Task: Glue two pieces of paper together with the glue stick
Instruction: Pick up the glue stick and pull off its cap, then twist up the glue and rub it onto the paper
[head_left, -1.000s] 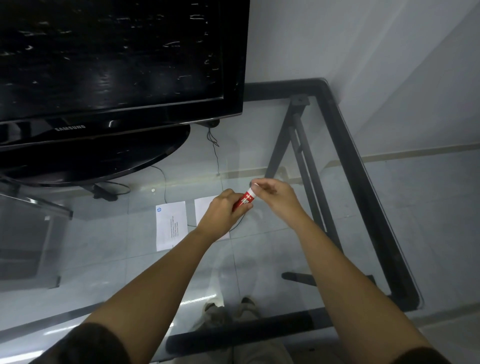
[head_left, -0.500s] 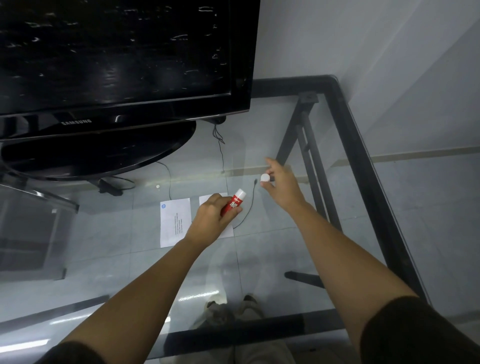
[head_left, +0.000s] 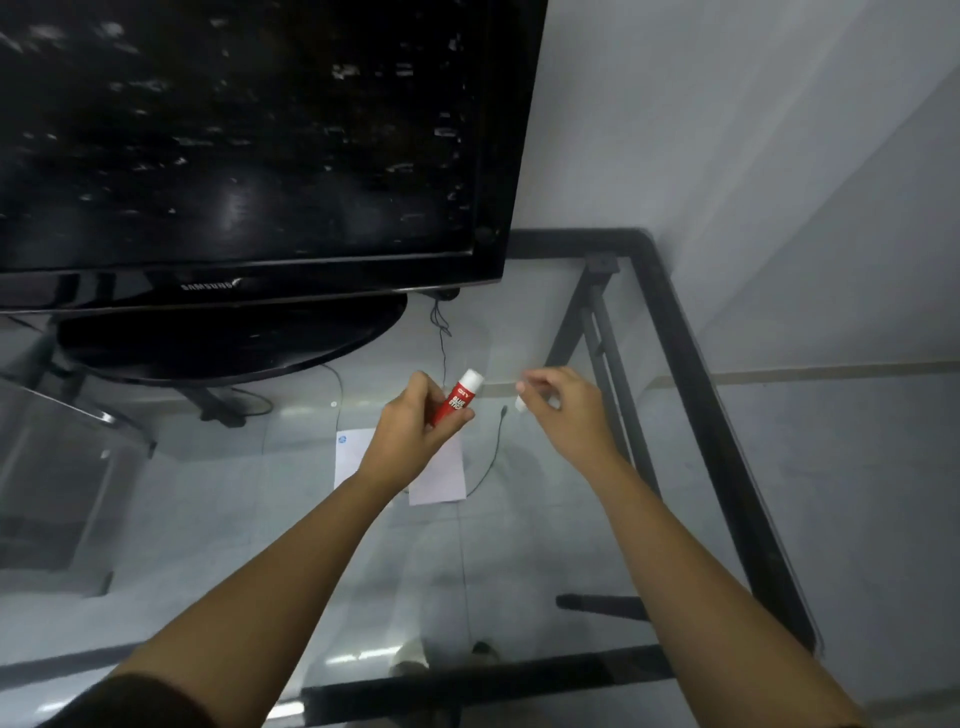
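My left hand (head_left: 415, 431) grips a red glue stick (head_left: 460, 397) with its white uncapped end pointing up and right. A short way to the right, my right hand (head_left: 561, 410) pinches the small white cap (head_left: 521, 403) between its fingertips. Two white pieces of paper lie side by side on the glass table, under my left hand: one (head_left: 349, 457) with a small blue logo at the left, the other (head_left: 441, 478) at the right. My left wrist hides part of both.
A large black television (head_left: 249, 156) on a round black stand (head_left: 228, 338) fills the back left. A thin black cable (head_left: 491, 452) runs beside the papers. The glass table (head_left: 519, 545) has a black metal frame (head_left: 696, 395) along its right edge, by a white wall.
My right hand pulled the white cap off the glue stick and moved away to the right with it. My left hand kept the stick and raised it slightly.
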